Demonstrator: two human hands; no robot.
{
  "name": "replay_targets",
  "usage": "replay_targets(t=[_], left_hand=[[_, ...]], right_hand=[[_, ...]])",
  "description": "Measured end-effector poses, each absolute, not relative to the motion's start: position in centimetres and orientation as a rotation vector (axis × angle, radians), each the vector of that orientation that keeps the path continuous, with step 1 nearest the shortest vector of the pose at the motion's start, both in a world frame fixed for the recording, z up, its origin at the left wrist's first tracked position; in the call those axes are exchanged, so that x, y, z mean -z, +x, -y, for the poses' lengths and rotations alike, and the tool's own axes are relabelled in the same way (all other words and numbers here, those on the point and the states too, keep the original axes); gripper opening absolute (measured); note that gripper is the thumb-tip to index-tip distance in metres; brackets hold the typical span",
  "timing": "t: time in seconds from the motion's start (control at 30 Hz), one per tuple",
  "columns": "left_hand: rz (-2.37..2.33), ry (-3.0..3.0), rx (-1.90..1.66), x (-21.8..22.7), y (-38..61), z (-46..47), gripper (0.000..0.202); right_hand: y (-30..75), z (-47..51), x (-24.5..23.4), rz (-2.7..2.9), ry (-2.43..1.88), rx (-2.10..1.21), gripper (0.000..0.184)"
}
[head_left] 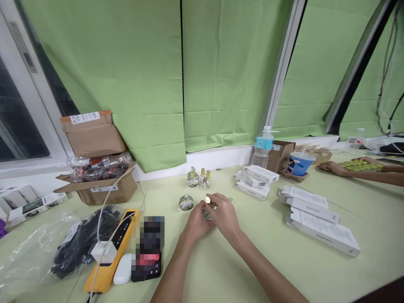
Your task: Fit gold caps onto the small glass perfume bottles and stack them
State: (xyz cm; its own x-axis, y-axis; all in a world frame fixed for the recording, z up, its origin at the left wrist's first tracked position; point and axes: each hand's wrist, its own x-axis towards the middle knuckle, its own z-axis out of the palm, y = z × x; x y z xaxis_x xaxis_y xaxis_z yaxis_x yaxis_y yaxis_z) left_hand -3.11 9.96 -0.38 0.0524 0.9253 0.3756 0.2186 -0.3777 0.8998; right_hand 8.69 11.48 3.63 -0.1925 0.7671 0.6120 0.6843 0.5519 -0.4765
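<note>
My left hand (196,222) is wrapped round a small clear glass perfume bottle (206,215) just above the table. At the bottle's top, my right hand (226,215) pinches a shiny gold cap or collar (208,200); whether it is seated on the neck I cannot tell. To the left of my hands stands a rounded glass bottle (186,203) without a gold top. Further back are several glass bottles (192,180) with gold tops, including a slim one (208,181). A small clear piece (231,200) shows partly behind my right hand.
White flat boxes (318,214) and a water bottle (262,147) lie to the right, near a blue cup (299,163). Leftward are a phone (150,248), an orange power strip (121,240) and a carton (107,191). A co-worker's hand (333,167) shows far right.
</note>
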Motion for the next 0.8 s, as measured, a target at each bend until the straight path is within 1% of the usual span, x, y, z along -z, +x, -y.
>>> replay_targets(t=[0.13,0.53,0.8], left_hand=[[-1.112,1.755,-1.374,0.46,-3.22,-10.04,0.047],[-1.147,1.732,-1.354,-0.3,-3.2,-9.43,0.045],[-1.141,1.74,-1.367,-0.23,-3.23,-9.54,0.05]], right_hand=[[8.73,-11.71,-3.47,1.91,-1.162,-0.183,0.03],[8.63,-11.34,-4.16,1.778,-1.135,-0.391,0.031],[8.79,-11.67,-3.97,1.696,-1.094,-0.499,0.034]])
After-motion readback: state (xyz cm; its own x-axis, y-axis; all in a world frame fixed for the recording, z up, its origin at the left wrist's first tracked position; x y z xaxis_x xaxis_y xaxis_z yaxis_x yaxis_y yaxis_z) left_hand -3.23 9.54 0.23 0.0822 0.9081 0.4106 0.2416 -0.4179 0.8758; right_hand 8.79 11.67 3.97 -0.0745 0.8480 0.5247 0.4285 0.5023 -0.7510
